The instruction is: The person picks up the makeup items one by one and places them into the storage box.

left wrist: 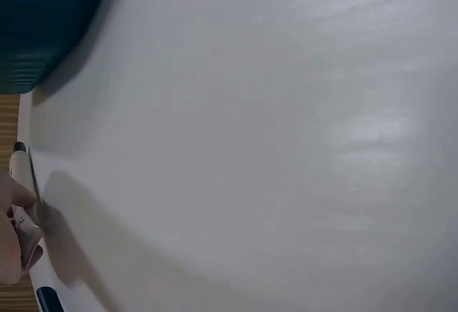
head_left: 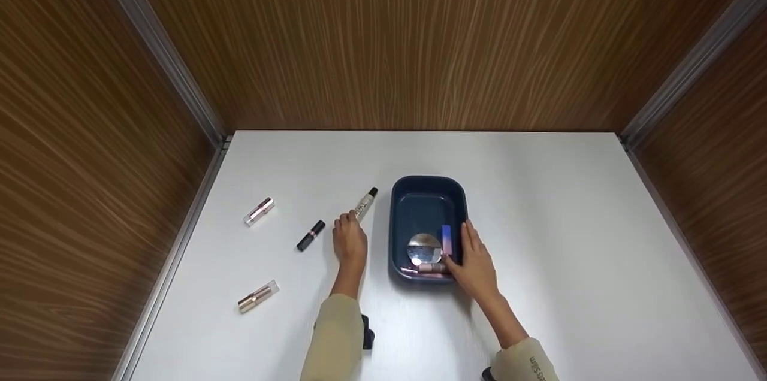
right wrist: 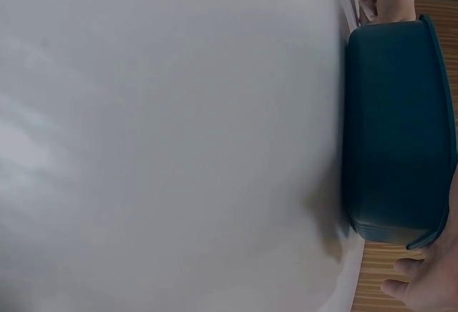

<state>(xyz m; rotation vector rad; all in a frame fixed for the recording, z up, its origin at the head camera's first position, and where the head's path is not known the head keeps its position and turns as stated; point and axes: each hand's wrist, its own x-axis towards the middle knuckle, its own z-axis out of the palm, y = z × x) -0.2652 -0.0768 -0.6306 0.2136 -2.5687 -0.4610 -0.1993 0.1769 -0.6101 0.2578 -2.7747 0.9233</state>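
Note:
My left hand [head_left: 350,242] pinches the near end of a slim pale tube with a black cap [head_left: 364,203]. Dark lettering runs along the tube, which slants away over the table. In the left wrist view, fingertips [left wrist: 21,199] curl round it at the left edge. My right hand [head_left: 477,264] grips the right wall of a dark blue rectangular bin [head_left: 396,219], thumb over the rim and fingers along the outside. Inside lie a round mirror compact [head_left: 424,248], a blue-to-pink stick [head_left: 446,239] and pinkish tubes [head_left: 428,268], partly hidden by the thumb.
Left of my left hand lies a black lipstick [head_left: 311,236]. Two gold lipsticks with clear ends, one farther back [head_left: 259,211] and one nearer [head_left: 258,296], lie at the left of the white table [head_left: 575,237]. Wood-grain panels [head_left: 383,39] enclose the back and sides.

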